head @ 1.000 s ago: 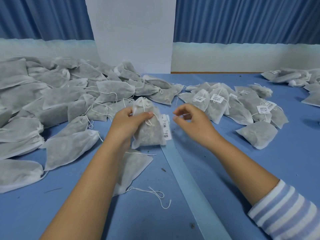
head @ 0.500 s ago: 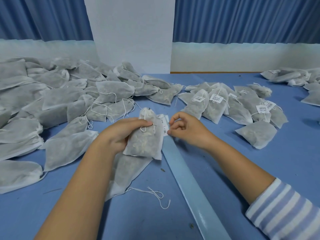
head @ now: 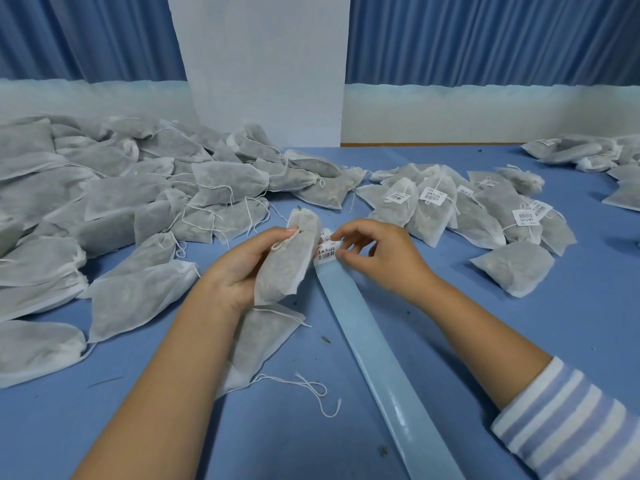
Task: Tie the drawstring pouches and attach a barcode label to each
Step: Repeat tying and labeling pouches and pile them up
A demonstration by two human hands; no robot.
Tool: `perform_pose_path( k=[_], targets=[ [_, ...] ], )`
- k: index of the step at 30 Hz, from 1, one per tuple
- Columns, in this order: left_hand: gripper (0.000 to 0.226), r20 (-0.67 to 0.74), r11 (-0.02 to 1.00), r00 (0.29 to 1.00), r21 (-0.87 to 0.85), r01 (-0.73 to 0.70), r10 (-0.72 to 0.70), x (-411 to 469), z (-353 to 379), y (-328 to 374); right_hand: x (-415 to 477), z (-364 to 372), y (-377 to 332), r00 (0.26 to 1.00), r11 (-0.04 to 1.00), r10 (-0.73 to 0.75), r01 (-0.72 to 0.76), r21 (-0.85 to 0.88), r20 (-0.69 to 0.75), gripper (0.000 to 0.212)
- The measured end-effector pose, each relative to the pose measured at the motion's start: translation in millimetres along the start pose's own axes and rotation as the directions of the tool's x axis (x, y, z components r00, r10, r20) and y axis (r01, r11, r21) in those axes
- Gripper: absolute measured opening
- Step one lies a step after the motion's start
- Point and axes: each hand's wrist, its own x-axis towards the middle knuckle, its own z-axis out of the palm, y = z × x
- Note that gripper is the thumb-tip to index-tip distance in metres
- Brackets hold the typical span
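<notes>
the left hand (head: 239,271) grips a filled pouch (head: 287,261) at frame centre, its long axis nearly upright, neck at the top, cord under the thumb. the barcode label (head: 327,255) lies just right of it, on the top end of the backing strip (head: 374,344) on the table (head: 519,341). the right hand (head: 381,261), nearer to it, pinches the label's right edge with curled fingers. unlabelled pouches (head: 104,202) are heaped at left, labelled pouches (head: 433,209) right of centre. all hold a greyish filling.
</notes>
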Motion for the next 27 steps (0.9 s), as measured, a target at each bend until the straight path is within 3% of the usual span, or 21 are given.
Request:
perform_pose_path(
  k=[10, 27],
  targets=[
    [0.025, 0.024, 0.999, 1.000, -0.043, 0.001, 0.000, -5, 6, -1, -3, 3, -2, 0.987, 0.952, -0.162, 0.153, -0.264, -0.014, 0.023],
    [0.023, -0.054, 1.000, 0.998, -0.015, 0.012, -0.013, -14, 21, -1, -3, 2, -6, 0.988, 0.960, -0.153, 0.153, -0.236, 0.017, 0.016]
  ],
)
